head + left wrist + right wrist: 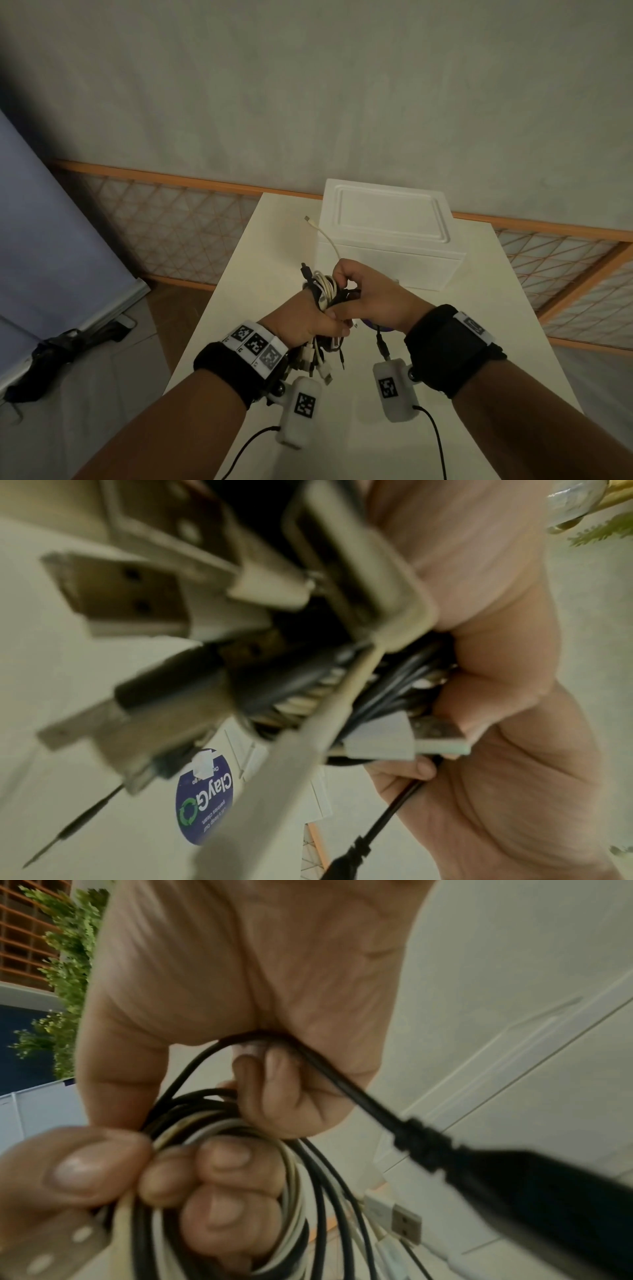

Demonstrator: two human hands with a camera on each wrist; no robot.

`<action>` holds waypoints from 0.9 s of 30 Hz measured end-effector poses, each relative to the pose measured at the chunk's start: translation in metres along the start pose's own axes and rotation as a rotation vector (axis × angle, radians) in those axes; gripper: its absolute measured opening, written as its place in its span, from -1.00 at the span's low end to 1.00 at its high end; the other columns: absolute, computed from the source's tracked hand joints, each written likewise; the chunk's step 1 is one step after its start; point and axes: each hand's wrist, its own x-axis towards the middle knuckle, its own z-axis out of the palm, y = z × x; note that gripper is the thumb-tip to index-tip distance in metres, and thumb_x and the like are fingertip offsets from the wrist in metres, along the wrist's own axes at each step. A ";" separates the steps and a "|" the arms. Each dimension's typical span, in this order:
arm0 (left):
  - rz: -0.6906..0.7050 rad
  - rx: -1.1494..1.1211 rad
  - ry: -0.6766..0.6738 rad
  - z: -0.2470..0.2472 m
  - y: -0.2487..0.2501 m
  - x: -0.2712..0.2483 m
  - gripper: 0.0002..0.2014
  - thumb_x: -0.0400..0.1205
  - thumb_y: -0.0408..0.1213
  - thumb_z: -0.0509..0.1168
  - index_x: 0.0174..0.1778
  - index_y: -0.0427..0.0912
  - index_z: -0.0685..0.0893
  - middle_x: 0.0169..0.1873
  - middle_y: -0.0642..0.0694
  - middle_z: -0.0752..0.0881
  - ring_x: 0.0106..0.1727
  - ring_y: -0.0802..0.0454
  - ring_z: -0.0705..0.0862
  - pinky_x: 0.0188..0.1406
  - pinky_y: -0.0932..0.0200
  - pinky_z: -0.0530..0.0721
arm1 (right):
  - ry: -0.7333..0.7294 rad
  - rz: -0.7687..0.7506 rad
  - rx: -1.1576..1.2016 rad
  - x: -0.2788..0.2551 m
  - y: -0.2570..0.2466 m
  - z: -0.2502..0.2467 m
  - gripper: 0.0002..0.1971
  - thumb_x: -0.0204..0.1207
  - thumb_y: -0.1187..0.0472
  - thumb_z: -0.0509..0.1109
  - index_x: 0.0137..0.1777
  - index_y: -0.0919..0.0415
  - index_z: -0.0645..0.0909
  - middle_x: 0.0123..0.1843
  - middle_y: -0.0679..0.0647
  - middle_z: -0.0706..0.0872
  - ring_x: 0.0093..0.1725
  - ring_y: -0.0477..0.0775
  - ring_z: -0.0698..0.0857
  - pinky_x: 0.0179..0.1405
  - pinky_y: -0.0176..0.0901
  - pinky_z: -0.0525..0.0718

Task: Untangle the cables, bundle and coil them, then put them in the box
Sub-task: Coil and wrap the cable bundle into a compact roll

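Note:
A coiled bundle of black and white cables (325,286) is held above the white table, in front of the closed white box (390,240). My left hand (308,322) grips the coil from below, and several plugs (318,363) hang under it. My right hand (366,291) is curled over the coil's right side. In the right wrist view its fingers (274,1085) hold a black cable (329,1074) that ends in a black plug (514,1177), and the left hand's fingers (222,1156) clasp the coil (298,1191). One white cable end (308,219) sticks up towards the box. USB plugs (130,593) fill the left wrist view.
The box stands with its lid on at the back of the table (496,308). A round purple label (205,796) lies on the table under the hands. An orange lattice railing (171,233) runs behind. A blue-grey panel (51,222) and a black thing (51,349) are on the floor to the left.

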 end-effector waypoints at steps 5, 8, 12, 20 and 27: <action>-0.031 -0.013 0.025 -0.006 -0.007 0.005 -0.72 0.32 -0.30 0.50 -0.07 -0.28 0.74 -0.09 -0.34 0.76 -0.01 -0.29 0.74 0.17 -0.22 0.68 | -0.066 0.074 0.046 -0.010 -0.003 -0.016 -0.75 0.49 0.35 0.47 0.02 0.21 0.44 -0.33 -0.15 0.63 -0.46 -0.07 0.50 -0.44 -0.23 0.52; -0.090 -0.144 0.165 -0.022 -0.014 0.001 -0.80 0.18 -0.25 0.55 -0.31 0.00 0.79 -0.25 -0.13 0.75 -0.12 -0.11 0.73 0.15 -0.18 0.68 | 0.062 0.069 -0.089 -0.016 -0.004 -0.035 -0.86 0.50 0.34 0.46 0.00 0.18 0.59 -0.38 -0.21 0.69 -0.47 -0.12 0.54 -0.39 -0.33 0.52; -0.091 -0.065 0.095 -0.026 -0.013 0.001 -0.85 0.24 -0.36 0.50 -0.35 -0.03 0.78 -0.30 -0.01 0.78 -0.14 0.03 0.74 0.21 -0.08 0.65 | 0.333 -0.234 -0.544 0.000 -0.005 -0.038 -0.90 0.45 0.30 0.49 -0.11 0.08 0.77 -0.23 -0.26 0.67 -0.19 -0.25 0.62 -0.13 -0.45 0.53; 0.052 -0.393 -0.072 -0.011 -0.003 -0.004 -0.85 0.25 -0.40 0.47 -0.29 -0.16 0.76 -0.32 -0.12 0.74 -0.27 0.00 0.72 -0.16 0.16 0.67 | 0.402 -0.069 0.121 0.029 0.015 0.004 -0.90 0.47 0.38 0.45 -0.12 0.22 0.78 -0.15 0.09 0.80 -0.12 -0.03 0.74 0.05 -0.07 0.71; 0.043 -0.455 -0.052 -0.027 -0.011 -0.004 -0.85 0.25 -0.37 0.45 -0.28 -0.21 0.76 -0.33 -0.15 0.73 -0.24 -0.03 0.71 -0.10 0.09 0.67 | 0.226 -0.059 0.251 0.019 0.039 0.009 -0.34 0.56 -0.35 -0.01 0.36 0.07 0.61 0.30 -0.04 0.69 0.34 -0.17 0.59 0.32 -0.36 0.47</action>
